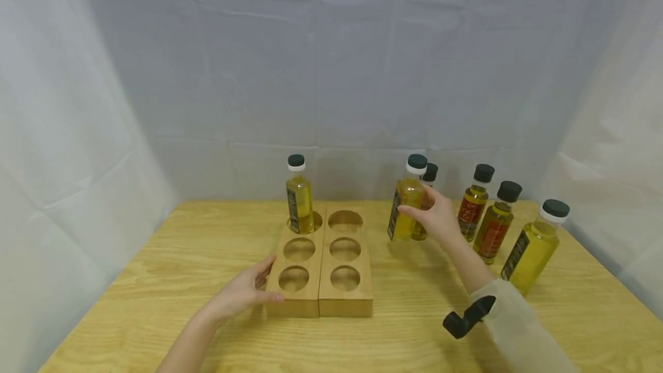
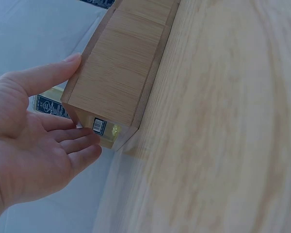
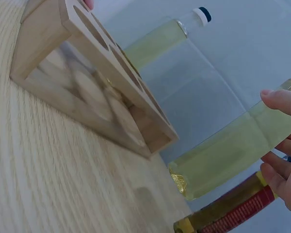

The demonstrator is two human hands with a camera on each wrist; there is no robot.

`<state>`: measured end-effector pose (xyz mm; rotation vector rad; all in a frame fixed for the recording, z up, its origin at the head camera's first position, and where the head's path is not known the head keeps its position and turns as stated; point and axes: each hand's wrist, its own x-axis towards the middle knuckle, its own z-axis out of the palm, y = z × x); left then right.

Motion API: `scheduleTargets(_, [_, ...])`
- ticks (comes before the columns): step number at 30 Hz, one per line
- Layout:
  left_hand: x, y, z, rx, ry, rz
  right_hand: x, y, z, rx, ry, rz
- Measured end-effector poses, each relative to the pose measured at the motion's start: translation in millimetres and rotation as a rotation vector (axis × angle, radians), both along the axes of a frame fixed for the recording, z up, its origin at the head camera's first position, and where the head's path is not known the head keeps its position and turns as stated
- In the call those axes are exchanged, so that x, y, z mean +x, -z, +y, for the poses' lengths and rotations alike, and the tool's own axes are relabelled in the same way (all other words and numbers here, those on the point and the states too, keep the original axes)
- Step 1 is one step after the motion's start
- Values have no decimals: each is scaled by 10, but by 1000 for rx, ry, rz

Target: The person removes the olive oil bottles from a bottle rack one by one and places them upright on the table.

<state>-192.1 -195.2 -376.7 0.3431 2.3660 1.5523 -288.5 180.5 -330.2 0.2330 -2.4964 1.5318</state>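
My right hand (image 1: 435, 217) grips a square bottle of yellow oil (image 1: 406, 203) with a dark green cap, held slightly tilted, right of the wooden bottle rack (image 1: 323, 289). In the right wrist view, the held bottle (image 3: 233, 145) hangs beside the rack (image 3: 150, 107). Two hollow blocks with round holes stand side by side as the rack. A similar oil bottle (image 1: 300, 203) stands in its back left hole. At the rack's near left corner, my left hand (image 1: 243, 292) touches it with thumb and fairly straight fingers; the left wrist view (image 2: 48, 141) shows the hand's palm.
Right of the rack stand two red-labelled oil bottles (image 1: 471, 212) (image 1: 494, 232) and a larger yellow oil bottle (image 1: 530, 252). Another dark-capped bottle (image 1: 430, 172) is partly hidden behind the held one. White sheeting (image 1: 336, 73) surrounds the wooden table (image 1: 207, 235).
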Motion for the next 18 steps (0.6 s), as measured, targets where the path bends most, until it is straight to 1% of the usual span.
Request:
scheduleTargets(4, [9, -2, 0, 3, 6, 2, 17, 50, 75, 25, 26, -7])
scheduleTargets(10, [18, -8, -4, -4, 10, 9, 31, 105, 184, 37, 56, -55])
scheduleTargets(18, [8, 10, -9, 6, 12, 9, 47, 186, 322, 48, 87, -66])
